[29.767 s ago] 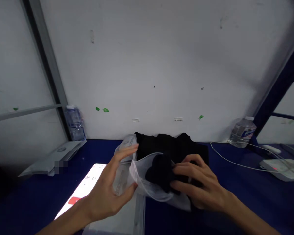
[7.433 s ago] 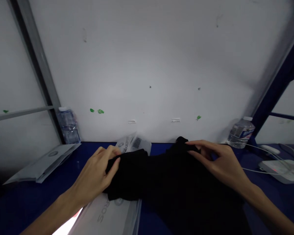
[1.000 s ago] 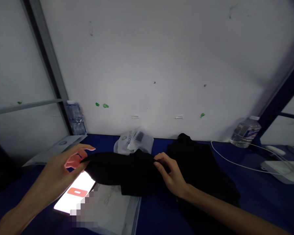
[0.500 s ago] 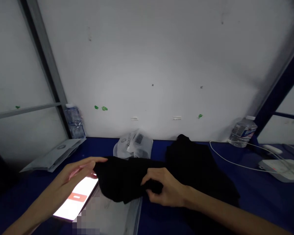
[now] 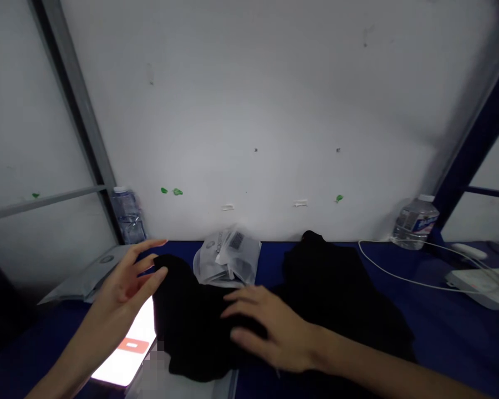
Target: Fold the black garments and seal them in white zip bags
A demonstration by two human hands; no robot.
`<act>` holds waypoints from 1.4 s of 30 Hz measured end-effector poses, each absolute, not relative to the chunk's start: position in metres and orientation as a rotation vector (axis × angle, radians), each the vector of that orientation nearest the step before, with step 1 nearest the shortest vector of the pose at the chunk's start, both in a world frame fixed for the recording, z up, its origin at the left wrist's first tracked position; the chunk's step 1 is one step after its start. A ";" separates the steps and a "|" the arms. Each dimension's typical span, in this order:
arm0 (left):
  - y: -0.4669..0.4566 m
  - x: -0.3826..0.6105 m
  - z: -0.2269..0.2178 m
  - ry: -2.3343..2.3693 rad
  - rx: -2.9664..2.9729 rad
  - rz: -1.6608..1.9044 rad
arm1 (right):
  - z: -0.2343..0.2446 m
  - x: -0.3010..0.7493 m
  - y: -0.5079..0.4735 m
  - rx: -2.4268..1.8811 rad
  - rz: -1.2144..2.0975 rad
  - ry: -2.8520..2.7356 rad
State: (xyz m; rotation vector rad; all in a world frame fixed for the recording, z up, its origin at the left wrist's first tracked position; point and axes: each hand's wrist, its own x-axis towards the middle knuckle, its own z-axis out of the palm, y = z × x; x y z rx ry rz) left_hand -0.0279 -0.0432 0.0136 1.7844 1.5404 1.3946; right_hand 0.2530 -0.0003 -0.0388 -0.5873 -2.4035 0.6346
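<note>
A dark black cloth garment lies bunched in front of me; its exact kind is hard to make out. My left hand has its upper left edge between thumb and a finger, with the index finger stretched out free. My right hand rests over the garment's right part, fingers apart and not gripping. Beneath the cloth, a clear plastic bag shows at its lower edge. Partly behind my left wrist glows a phone with a lit white screen and a red button.
More black fabric is piled at right on the blue table. A crumpled printed plastic bag stands by the wall. Another flat bag, two water bottles and a white cabled device sit around.
My right hand has let go of its pinch and spread its fingers over the cloth. My left hand has risen slightly, and the cloth now spreads lower toward me, covering more of the bag.
</note>
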 end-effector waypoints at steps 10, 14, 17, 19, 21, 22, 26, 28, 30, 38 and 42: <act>-0.033 0.013 0.007 1.069 2.429 0.514 | -0.049 0.299 0.016 -0.856 0.774 -1.674; -0.029 0.031 0.001 1.129 2.591 0.301 | -0.057 0.297 0.009 -0.820 0.716 -1.930; -0.026 0.031 -0.005 1.214 2.549 0.251 | -0.059 0.296 0.008 -0.732 0.658 -2.122; -0.026 0.028 -0.009 1.240 2.520 0.223 | -0.062 0.297 0.009 -0.668 0.659 -2.204; -0.030 0.025 -0.017 1.241 2.532 0.187 | -0.066 0.297 0.010 -0.618 0.649 -2.265; -0.032 0.024 -0.022 1.243 2.545 0.174 | -0.068 0.296 0.009 -0.613 0.621 -2.290; -0.042 0.022 -0.047 1.276 2.603 0.263 | -0.072 0.292 0.006 -0.784 0.375 -2.339; -0.044 0.022 -0.054 1.274 2.647 0.267 | -0.069 0.290 0.006 -0.901 0.256 -2.341; -0.045 0.023 -0.055 1.249 2.690 0.237 | -0.064 0.292 0.009 -0.975 0.162 -2.343; -0.044 0.028 -0.045 1.172 2.793 0.164 | -0.055 0.318 0.040 -1.183 0.125 -2.335; -0.046 0.026 -0.050 1.185 2.818 0.222 | -0.050 0.322 0.040 -1.227 0.235 -2.331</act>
